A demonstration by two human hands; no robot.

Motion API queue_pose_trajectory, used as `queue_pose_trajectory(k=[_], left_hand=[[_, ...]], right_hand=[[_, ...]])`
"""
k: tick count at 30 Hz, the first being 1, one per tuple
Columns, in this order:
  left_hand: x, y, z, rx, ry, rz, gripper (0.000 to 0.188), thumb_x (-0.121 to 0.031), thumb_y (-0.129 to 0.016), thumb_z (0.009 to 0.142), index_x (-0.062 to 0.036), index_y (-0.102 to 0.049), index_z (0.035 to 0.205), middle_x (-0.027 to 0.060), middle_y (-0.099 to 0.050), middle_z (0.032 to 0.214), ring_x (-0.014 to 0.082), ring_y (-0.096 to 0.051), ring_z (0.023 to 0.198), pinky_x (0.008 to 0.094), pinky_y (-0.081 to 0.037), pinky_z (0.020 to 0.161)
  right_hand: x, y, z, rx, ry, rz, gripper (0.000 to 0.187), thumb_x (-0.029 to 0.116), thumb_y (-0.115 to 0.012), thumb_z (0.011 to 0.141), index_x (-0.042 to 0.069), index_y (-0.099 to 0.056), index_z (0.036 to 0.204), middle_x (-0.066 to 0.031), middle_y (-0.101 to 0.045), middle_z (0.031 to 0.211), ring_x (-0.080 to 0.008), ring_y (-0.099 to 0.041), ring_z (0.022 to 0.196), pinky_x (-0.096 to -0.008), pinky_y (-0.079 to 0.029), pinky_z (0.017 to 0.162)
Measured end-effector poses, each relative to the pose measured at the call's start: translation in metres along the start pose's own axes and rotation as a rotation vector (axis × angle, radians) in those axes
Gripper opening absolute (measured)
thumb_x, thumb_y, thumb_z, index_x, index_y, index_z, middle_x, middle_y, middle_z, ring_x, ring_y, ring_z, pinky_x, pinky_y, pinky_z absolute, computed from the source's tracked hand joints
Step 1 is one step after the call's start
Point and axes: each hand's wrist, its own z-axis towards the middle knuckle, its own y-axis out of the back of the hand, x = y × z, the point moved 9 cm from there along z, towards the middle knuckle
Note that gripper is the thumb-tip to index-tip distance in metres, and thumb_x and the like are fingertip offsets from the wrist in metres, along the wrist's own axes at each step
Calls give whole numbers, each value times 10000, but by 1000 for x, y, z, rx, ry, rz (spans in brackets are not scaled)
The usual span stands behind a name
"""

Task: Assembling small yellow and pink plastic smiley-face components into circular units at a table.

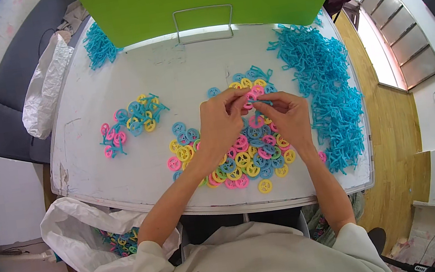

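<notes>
My left hand (pixel 221 120) pinches a small pink plastic wheel (pixel 249 101) between thumb and fingers, above the middle of the table. Close against it, my right hand (pixel 289 117) grips a small teal forked plastic piece (pixel 263 101); whether the two parts are joined I cannot tell. Below and around both hands spreads a loose pile of spoked wheels (pixel 242 159) in pink, yellow, blue and green. To the right of my right hand lies a long heap of teal forked pieces (pixel 332 100).
A cluster of wheels with teal pieces (pixel 139 113) lies on the white table (pixel 95 175) at left. More teal pieces (pixel 99 48) sit far left. A green board with a wire handle (pixel 202 9) borders the far side. An open white sack (pixel 72 251) of coloured parts stands near left.
</notes>
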Motion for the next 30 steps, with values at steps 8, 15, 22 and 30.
queue_pose_trajectory(k=[8, 15, 22, 30], left_hand=[[-16, 102, 26, -244, 19, -127, 236, -151, -434, 994, -21, -629, 1018, 51, -623, 921, 163, -666, 838, 259, -535, 692], [-7, 198, 27, -569, -26, 931, 147, -76, -551, 875, -63, -668, 963, 141, -627, 825, 306, -638, 777, 379, -502, 705], [-14, 97, 27, -63, -190, 802, 164, -83, -706, 742, -64, -684, 904, 148, -584, 843, 314, -572, 828, 405, -461, 786], [11, 33, 16, 316, 43, 667, 158, -84, -728, 747, -24, -630, 856, 85, -615, 803, 190, -599, 727, 296, -471, 676]], right_hand=[[1, 55, 22, -62, 102, -66, 243, 35, -589, 882, 27, -640, 1120, -109, -700, 927, -142, -647, 772, -267, -509, 689], [-8, 77, 16, -239, 256, -1031, 356, 75, -683, 768, 112, -633, 1118, -79, -614, 1065, -284, -569, 1003, -390, -435, 880], [-17, 81, 24, -244, 108, -906, 270, 83, -708, 744, 73, -653, 1008, -93, -616, 954, -273, -608, 878, -388, -478, 783], [4, 95, 18, -361, 259, -734, 160, 81, -656, 838, 62, -686, 993, -102, -658, 896, -208, -632, 749, -321, -504, 670]])
